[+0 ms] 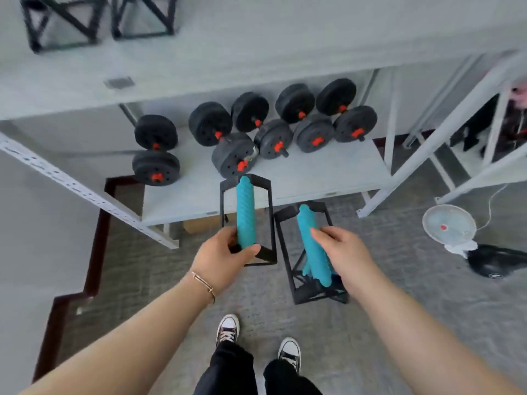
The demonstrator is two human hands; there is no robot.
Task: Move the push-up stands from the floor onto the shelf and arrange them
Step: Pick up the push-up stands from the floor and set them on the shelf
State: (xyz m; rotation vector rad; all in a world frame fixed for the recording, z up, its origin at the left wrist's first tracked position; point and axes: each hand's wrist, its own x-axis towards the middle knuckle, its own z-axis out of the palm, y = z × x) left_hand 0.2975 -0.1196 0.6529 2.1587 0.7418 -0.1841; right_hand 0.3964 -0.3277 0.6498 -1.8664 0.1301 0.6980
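Note:
I hold two push-up stands, each a black frame with a teal ribbed handle. My left hand (225, 253) grips the near end of the left stand (245, 212), whose far end hangs over the lower shelf's front edge. My right hand (340, 252) grips the handle of the right stand (312, 252), which hangs above the floor; a second teal handle shows just beneath it. On the top shelf (228, 55), at the far left, sit two black frame stands (97, 18).
Several black dumbbells (256, 129) with red nuts crowd the lower shelf (313, 178), leaving a bare strip along its front. A white perforated shelf post (85, 192) slants at left. A small white fan (449, 226) stands on the grey carpet at right. My shoes (256, 340) are below.

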